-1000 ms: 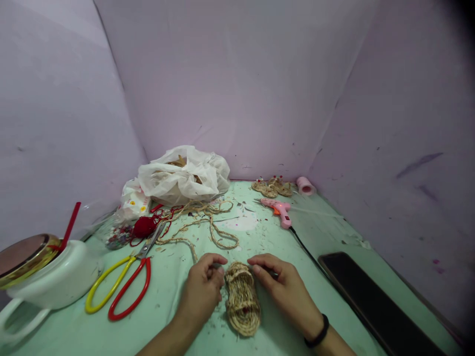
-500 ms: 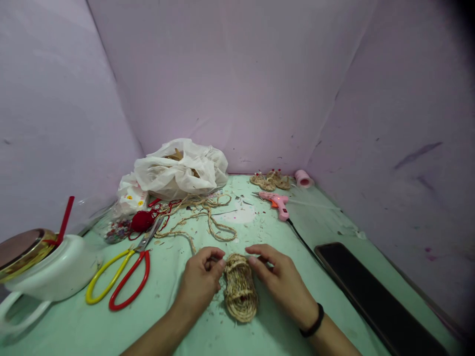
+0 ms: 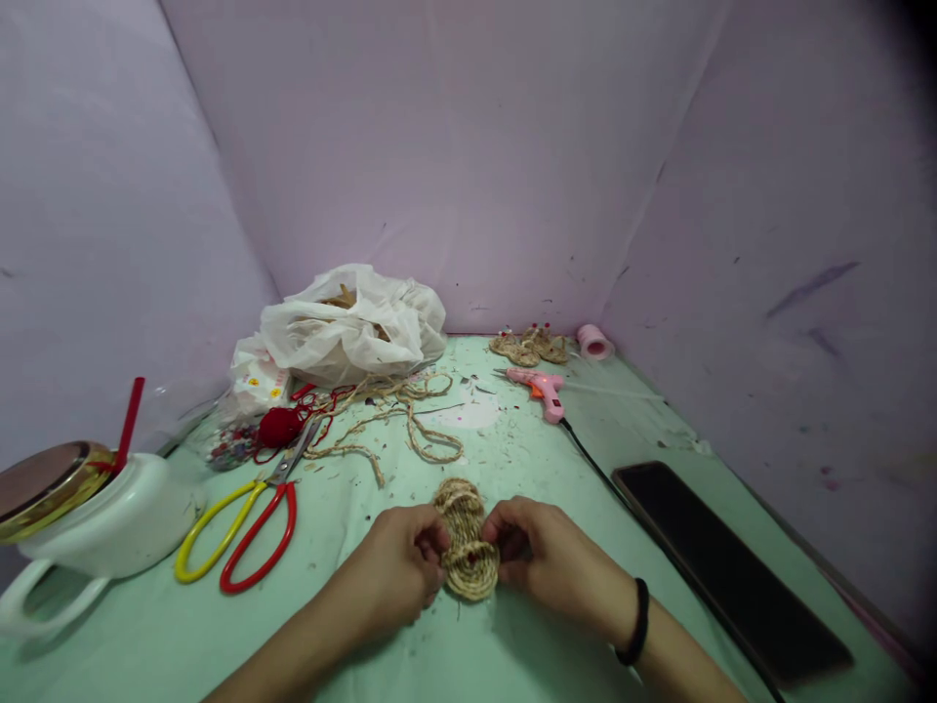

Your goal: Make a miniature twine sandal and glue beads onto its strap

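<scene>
A small woven straw sandal (image 3: pixel 466 527) made of coiled rope lies on the green cloth in front of me, with a raised band across its near part. At its left edge is my left hand (image 3: pixel 406 555), thumb and fingers pinching the rim. My right hand (image 3: pixel 538 552), with a black band on the wrist, grips the opposite edge with curled fingers. Beyond the hands trails a loose length of straw rope (image 3: pixel 431 451).
Scissors (image 3: pixel 270 527) with yellow and red handles lie left, near a white mug (image 3: pixel 109 537) and red yarn (image 3: pixel 280 428). Behind are a white plastic bag (image 3: pixel 351 327) and small straw sandals (image 3: pixel 523 348). A pink glue gun (image 3: pixel 543 389) and a phone (image 3: pixel 732 571) lie right.
My hands have slid nearer along the sandal's sides and now close on its edges beside the band. The camera view has shifted slightly.
</scene>
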